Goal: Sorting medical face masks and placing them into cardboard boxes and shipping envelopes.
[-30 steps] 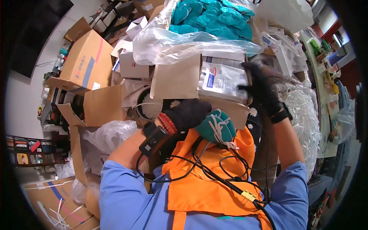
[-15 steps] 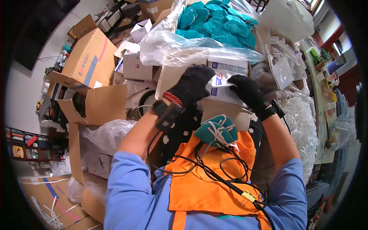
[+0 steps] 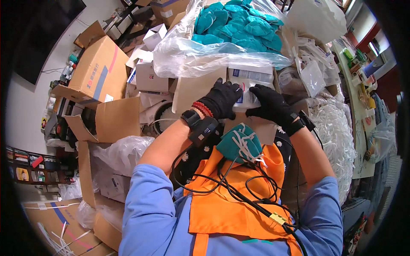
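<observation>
Both my hands wear black gloves. My left hand (image 3: pixel 219 99) lies open with its fingers spread at the left edge of a white printed plastic packet (image 3: pixel 247 96). My right hand (image 3: pixel 270 102) is open too, thumb apart from the fingers, against the packet's right side. The packet lies in an open cardboard box with pale flaps (image 3: pixel 194 91), and a similar white packet (image 3: pixel 252 74) sits just beyond it. Closer to me, a teal face mask with white straps (image 3: pixel 240 143) rests at the top of my orange apron (image 3: pixel 235 205).
Past the box, a clear plastic bag (image 3: pixel 183 55) holds a heap of teal masks (image 3: pixel 239 25). Open cardboard cartons (image 3: pixel 100 70) stand at left. White straps (image 3: pixel 333 141) are piled at right, beside a cluttered table (image 3: pixel 363 162). Black cables (image 3: pixel 230 187) run over my apron.
The packet, held up between my hands before, now lies lower in the box. My fingers have spread out against it, and my left hand has shifted slightly right and nearer.
</observation>
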`<state>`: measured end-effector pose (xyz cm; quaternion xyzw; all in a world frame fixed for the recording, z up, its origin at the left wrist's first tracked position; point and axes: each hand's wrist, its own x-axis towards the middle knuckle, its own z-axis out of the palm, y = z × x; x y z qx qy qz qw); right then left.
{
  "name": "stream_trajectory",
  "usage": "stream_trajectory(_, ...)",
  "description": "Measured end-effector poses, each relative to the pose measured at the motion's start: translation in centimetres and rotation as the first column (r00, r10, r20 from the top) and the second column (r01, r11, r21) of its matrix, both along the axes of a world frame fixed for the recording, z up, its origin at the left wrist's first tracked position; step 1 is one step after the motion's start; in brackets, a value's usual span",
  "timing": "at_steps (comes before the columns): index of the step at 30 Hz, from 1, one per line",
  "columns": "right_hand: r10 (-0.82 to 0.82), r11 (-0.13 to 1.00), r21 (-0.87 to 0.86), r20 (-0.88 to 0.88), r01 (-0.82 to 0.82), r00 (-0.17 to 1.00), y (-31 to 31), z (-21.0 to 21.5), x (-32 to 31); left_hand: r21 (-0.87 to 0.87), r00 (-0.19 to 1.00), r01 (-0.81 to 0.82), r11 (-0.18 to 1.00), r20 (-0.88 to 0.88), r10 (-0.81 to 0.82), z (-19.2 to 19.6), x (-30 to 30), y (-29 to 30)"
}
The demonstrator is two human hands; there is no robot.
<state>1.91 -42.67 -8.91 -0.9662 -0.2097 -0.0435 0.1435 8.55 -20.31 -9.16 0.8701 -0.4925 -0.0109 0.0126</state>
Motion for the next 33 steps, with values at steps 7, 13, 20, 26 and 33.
stream_trajectory(7,0.037,0.999,-0.037,0.013,-0.036,0.999,0.3,-1.3,0.9,-0.006,0.995,-0.008,1.0,-0.098,0.007,0.4,0.4,-0.4)
stream_trajectory(13,0.109,0.994,-0.058,0.235,-0.098,0.966,1.6,1.3,0.5,-0.307,0.997,-0.074,0.949,-0.056,0.059,-1.2,1.7,-0.1)
stream_trajectory(20,-0.165,0.984,-0.014,0.273,0.175,0.948,0.9,3.3,2.6,-0.603,0.963,-0.23,0.764,-0.256,0.088,2.6,2.4,-0.8)
stream_trajectory(26,-0.033,0.898,0.435,-0.068,0.06,0.997,-0.9,7.0,1.3,-0.722,0.783,-0.404,0.561,-0.59,-0.195,5.6,1.2,-0.9)
stream_trajectory(33,0.047,0.806,0.588,-0.17,0.063,0.984,1.9,6.7,-2.8,-0.708,0.98,-0.06,0.704,-0.177,-0.095,2.8,-1.3,-2.2)
